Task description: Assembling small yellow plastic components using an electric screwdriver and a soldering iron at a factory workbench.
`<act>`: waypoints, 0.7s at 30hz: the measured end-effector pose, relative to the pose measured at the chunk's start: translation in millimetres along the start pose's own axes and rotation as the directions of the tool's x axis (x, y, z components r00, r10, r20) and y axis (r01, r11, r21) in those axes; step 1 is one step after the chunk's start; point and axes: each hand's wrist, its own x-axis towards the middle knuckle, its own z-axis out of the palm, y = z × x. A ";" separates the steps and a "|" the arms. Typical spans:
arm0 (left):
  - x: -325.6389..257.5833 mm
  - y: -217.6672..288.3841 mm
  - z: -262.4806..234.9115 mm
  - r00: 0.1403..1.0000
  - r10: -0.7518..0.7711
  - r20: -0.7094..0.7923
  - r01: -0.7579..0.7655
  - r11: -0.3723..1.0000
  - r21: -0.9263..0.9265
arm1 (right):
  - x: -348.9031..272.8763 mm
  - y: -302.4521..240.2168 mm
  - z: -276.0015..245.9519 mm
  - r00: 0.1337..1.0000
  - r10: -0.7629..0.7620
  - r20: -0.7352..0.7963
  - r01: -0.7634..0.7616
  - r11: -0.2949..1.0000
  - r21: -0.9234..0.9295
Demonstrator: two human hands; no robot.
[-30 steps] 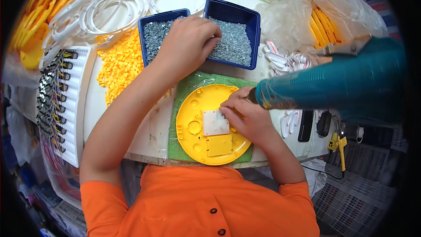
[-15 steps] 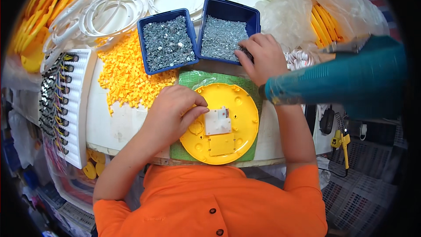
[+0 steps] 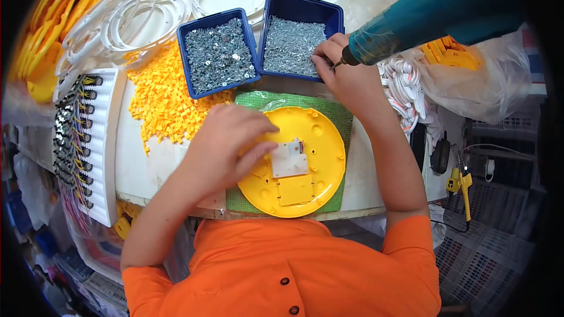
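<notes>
I note loose yellow plastic clips (image 3: pixel 161 97) beside two blue trays: left tray (image 3: pixel 217 53) holds washers, right tray (image 3: pixel 294 44) screws. Right hand (image 3: pixel 346 73) fingers pinched in screws; left hand (image 3: pixel 232 141) flat, fingers together, on round yellow plastic disc (image 3: pixel 311 152) on desk (image 3: pixel 138 161)

Left hand: my left hand (image 3: pixel 226 144) rests flat on the yellow round housing (image 3: pixel 314 141), beside its white board (image 3: pixel 289 159).
Right hand: my right hand (image 3: pixel 346 73) grips the teal power screwdriver (image 3: pixel 435 9) at the blue tray of screws (image 3: pixel 294 44).
</notes>
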 end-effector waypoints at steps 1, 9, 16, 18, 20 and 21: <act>9.1 -4.5 -2.5 0.997 0.003 -0.077 -0.003 1.000 0.012 | 0.1 1.2 -1.0 1.000 0.018 -0.013 -0.018 0.999 0.033; 109.6 -61.0 7.4 0.929 0.284 -0.239 -0.148 0.874 0.463 | -3.4 -5.5 -11.8 0.995 0.030 -0.095 -0.033 0.999 -0.026; 112.3 -74.2 10.9 0.981 0.104 -0.164 -0.055 0.958 0.282 | -84.4 -49.8 -48.0 0.985 0.173 0.015 -0.170 0.940 0.296; 112.4 -70.1 8.5 0.976 0.126 -0.177 -0.065 0.946 0.317 | -108.3 -65.2 -49.3 0.982 0.167 0.092 -0.189 0.919 0.346; 111.2 -73.4 13.3 0.971 0.137 -0.194 -0.069 0.944 0.323 | -121.9 -76.9 -46.3 0.974 0.157 0.164 -0.211 0.894 0.395; 111.3 -74.3 14.8 0.964 0.151 -0.220 -0.070 0.940 0.335 | -125.4 -83.1 -44.9 0.977 0.138 0.161 -0.190 0.906 0.377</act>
